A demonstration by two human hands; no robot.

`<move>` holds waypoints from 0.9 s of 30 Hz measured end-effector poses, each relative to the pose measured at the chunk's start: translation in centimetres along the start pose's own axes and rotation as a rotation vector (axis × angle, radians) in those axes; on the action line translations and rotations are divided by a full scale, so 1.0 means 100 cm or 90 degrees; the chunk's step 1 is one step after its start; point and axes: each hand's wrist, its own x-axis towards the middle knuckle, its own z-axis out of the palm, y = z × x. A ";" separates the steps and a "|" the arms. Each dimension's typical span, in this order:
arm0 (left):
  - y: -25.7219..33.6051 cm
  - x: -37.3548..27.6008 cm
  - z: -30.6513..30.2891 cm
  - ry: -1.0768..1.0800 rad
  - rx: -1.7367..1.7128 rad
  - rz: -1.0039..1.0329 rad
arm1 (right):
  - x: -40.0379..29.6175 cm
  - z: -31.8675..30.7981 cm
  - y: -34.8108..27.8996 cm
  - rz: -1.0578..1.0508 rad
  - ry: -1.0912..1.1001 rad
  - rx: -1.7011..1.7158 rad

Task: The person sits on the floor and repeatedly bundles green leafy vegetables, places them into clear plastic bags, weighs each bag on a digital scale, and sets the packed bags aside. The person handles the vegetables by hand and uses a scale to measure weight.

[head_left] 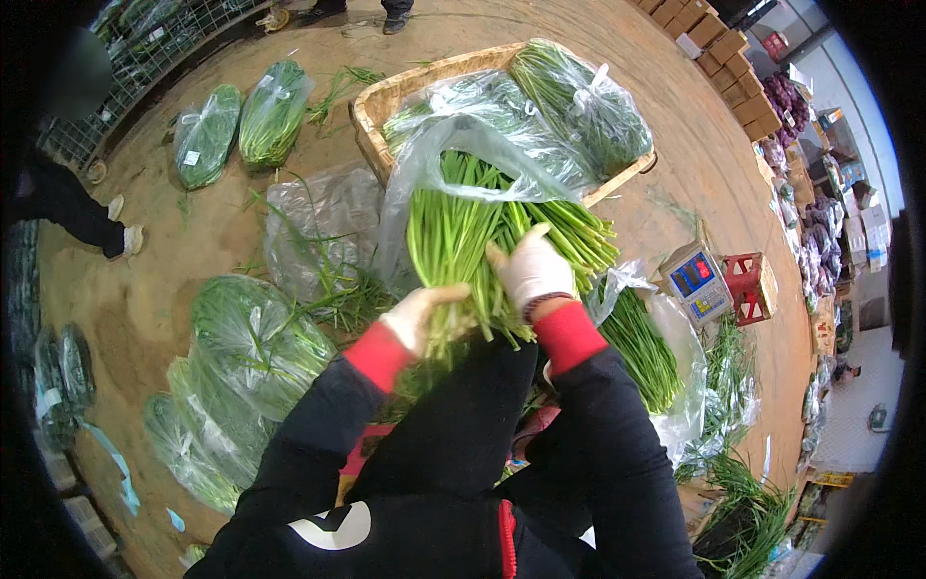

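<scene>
A large bunch of green stalks, probably garlic chives (452,231), lies before my knees with its cut ends toward me. My left hand (419,315), in a whitish glove and slightly blurred, grips the bunch's left side near the ends. My gloved right hand (539,271) is closed over the stalks from the right, thumb pointing forward. Under its fingers another clump (579,235) fans out to the right. The far part of the bunch sits inside the mouth of a transparent plastic bag (492,181). The bag leans against a worn yellowish crate (372,134).
Bagged greens (586,116) fill the crate. More bagged bundles lie at left (253,347) and far left (275,116). At right are an open bag of greens (640,347), a digital scale (696,282) and a red crate (749,289). A person's legs (79,210) show at left.
</scene>
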 end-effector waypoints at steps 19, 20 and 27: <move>-0.028 -0.017 -0.056 -0.049 -0.078 -0.003 | -0.021 -0.036 0.110 -0.005 0.162 0.559; -0.027 -0.019 -0.053 -0.066 -0.091 0.007 | -0.026 -0.032 0.109 -0.039 0.220 0.468; -0.048 -0.030 -0.003 -0.130 -0.140 0.017 | -0.105 0.037 0.001 -0.124 0.119 -0.121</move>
